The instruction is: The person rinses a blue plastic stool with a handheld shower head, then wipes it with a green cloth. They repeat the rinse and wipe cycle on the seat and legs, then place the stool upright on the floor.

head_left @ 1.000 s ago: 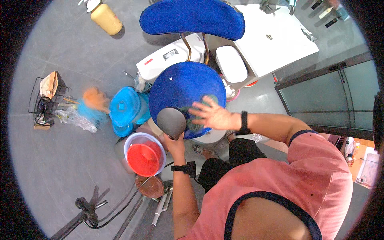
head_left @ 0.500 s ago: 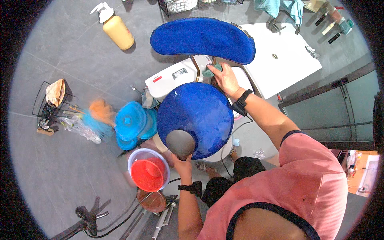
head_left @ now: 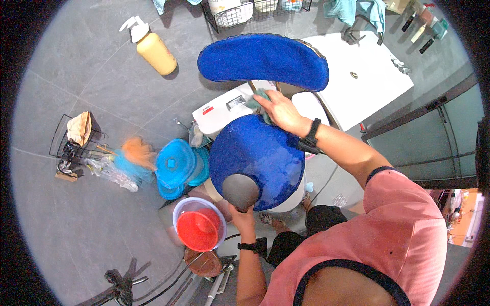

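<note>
One green cloth [head_left: 262, 94] is bunched up in the right hand [head_left: 285, 112], next to the thin bars [head_left: 250, 86] that go up to the blue backrest [head_left: 263, 61]. The right fingers are bent and pinch the cloth. Half a second ago they were by the bar on the right; now they are close to the left one. So the cloth is at the chair's back part, and most of the blue seat [head_left: 242, 140] is left uncovered. It looks shiny and wet. The left hand [head_left: 244, 219] grips a grey round thing [head_left: 241, 190] at the seat's front edge, but most of those fingers are hidden. To the left is a blue tub [head_left: 171, 161]. Nearer the person, a red bowl [head_left: 190, 232] sits inside a pale purple basin [head_left: 199, 203]. Behind the seat is a white tank [head_left: 217, 117]. Farther out, I see a yellow pump bottle [head_left: 155, 54] and a white sink [head_left: 372, 92].
</note>
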The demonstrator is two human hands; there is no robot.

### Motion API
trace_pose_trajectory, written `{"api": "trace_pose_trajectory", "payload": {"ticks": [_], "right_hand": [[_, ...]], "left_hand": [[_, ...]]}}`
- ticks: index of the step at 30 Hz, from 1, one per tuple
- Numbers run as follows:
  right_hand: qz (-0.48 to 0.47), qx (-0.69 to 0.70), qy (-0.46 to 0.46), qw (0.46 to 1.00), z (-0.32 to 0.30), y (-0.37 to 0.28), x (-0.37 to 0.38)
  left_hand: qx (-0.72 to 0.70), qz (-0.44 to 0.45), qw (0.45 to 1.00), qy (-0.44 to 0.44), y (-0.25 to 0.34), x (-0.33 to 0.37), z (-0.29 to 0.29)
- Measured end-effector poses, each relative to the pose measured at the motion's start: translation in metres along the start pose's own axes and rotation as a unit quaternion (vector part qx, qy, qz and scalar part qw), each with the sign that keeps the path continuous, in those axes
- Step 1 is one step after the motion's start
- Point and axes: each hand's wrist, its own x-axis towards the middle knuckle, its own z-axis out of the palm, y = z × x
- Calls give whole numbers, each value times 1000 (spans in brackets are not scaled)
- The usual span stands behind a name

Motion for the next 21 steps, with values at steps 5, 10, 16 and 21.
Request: {"api": "trace_pose_trajectory", "payload": {"ticks": [5,10,16,21], "right_hand": [[40,-7,-34,999,50,5,26],[100,31,-306,946,73,22,16],[121,120,-340,925,36,-78,-77],[-18,130,-277,952,2,-113,-176]], "left_hand": [[67,57,996,29,2,-3,1],[138,101,983,61,17,-6,2],[144,107,984,-1,25,0,3],[95,141,985,-31,-3,9,3]]}}
